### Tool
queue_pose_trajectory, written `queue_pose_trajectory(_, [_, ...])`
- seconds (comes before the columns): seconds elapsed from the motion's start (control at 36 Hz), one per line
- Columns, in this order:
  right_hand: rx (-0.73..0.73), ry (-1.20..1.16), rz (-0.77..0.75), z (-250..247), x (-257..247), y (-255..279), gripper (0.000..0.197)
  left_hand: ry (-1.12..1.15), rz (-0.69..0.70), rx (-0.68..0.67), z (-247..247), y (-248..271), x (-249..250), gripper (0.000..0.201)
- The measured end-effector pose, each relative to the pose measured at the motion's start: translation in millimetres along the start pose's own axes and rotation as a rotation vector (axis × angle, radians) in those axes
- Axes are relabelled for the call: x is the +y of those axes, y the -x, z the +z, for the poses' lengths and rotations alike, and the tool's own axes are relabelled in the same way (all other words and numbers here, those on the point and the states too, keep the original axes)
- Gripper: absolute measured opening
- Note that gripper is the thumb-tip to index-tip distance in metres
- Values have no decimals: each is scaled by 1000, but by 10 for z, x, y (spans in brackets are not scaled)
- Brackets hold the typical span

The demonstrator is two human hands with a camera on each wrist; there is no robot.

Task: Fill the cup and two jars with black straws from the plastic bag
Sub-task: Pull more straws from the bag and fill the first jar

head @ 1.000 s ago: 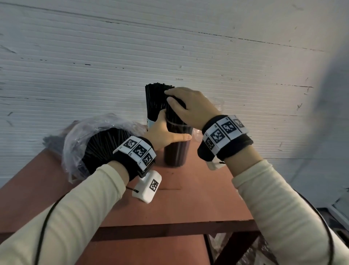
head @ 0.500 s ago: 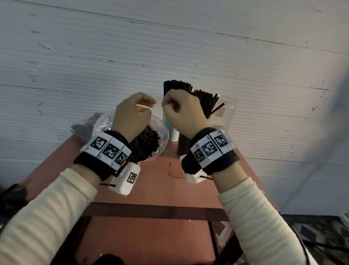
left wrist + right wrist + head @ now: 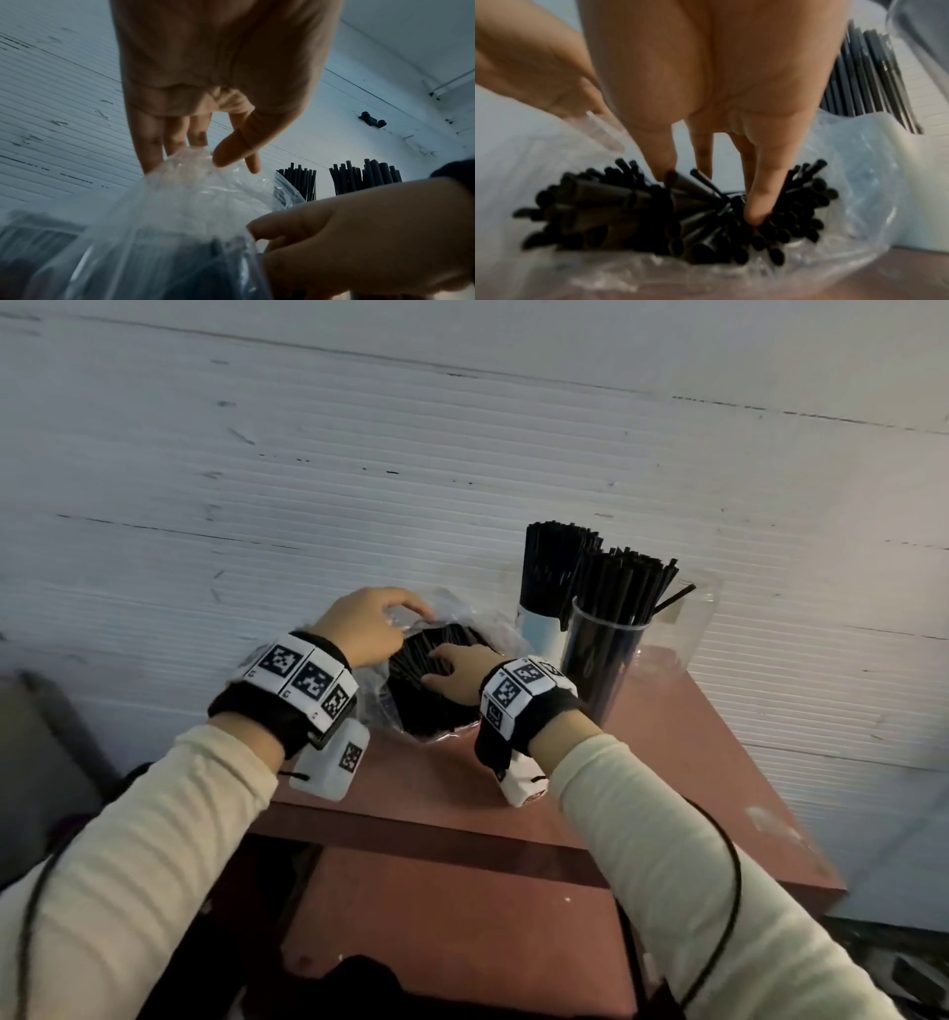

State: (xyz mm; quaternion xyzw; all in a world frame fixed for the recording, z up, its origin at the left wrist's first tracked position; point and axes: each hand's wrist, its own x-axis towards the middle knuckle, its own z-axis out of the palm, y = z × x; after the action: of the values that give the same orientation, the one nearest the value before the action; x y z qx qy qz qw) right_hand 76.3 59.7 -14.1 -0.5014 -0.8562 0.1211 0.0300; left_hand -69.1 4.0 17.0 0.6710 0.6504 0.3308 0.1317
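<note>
A clear plastic bag [image 3: 377,711] full of black straws [image 3: 426,711] lies on the red-brown table [image 3: 693,762], its mouth facing me. My left hand [image 3: 367,629] pinches the bag's upper rim [image 3: 180,203] between thumb and fingers. My right hand [image 3: 452,672] reaches into the mouth, its straight fingers [image 3: 754,203] pushed in among the straw ends [image 3: 603,213]. Right of the bag stand a white cup [image 3: 536,629] and a clear jar [image 3: 601,660], both packed with straws. Behind them, by the wall, a second clear jar [image 3: 688,624] looks empty.
A white ribbed wall [image 3: 462,454] runs close behind the table. The table's front edge [image 3: 411,829] is near my wrists, with a lower shelf [image 3: 436,916] beneath. A dark object [image 3: 46,737] sits off the table's left side.
Both hands left the straw-filled jar, rose briefly as fists, and came down on the bag. The left now holds its rim and the right is in the straws.
</note>
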Motion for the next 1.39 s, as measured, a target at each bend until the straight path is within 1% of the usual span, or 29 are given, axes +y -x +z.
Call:
queue_pose_trajectory(0.06, [2,3,26,37,-17,-63,57,1,11,18,0,-4,-5,50])
queue_pose_trajectory(0.14, [-26,-26,30,61,-64,-132,58,13,15,28,-2,-10,0,52])
queue_pose_trajectory(0.22, [-57,-47,15,64,-92,-163,60,46,21,27,-22,-7,2,55])
queue_pose_trajectory(0.33, [-64,-53,-25,54,-84,-159,62,54,37,39,-50,-1,-19,56])
queue_pose_trajectory(0.39, [-55,-64,-41,51,-71,-154,57,48,47,31,-58,1,-32,57])
queue_pose_trajectory(0.53, [-1,-91,-60,-3,-22,-130,33,56,59,16,-81,-7,-55,59])
queue_pose_trajectory(0.58, [11,-109,-61,-38,17,-116,30,59,57,7,-87,-8,-55,59])
queue_pose_trajectory(0.72, [75,-143,-83,-97,109,-74,31,66,71,-2,-84,-6,-88,59])
queue_pose_trajectory(0.92, [93,-209,-70,-195,179,22,29,34,73,-3,-61,-16,-75,55])
queue_pose_trajectory(1.11, [109,-358,-84,-321,283,212,30,10,62,-31,9,-39,-185,55])
queue_pose_trajectory(1.17, [97,-368,-96,-337,323,269,31,-26,36,-16,32,-20,-188,56])
queue_pose_trajectory(1.22, [78,-397,-113,-350,356,322,31,-73,30,49,88,3,-178,57])
queue_pose_trajectory(1.28, [72,-402,-127,-373,385,388,31,-85,88,130,130,52,-114,60])
queue_pose_trajectory(1.31, [68,-392,-131,-390,399,428,32,-91,136,147,149,81,-66,62])
queue_pose_trajectory(1.33, [62,-385,-136,-407,412,475,31,-114,197,141,170,105,-24,64])
queue_pose_trajectory(1.39, [41,-388,-141,-446,441,570,31,-194,338,89,224,131,53,71])
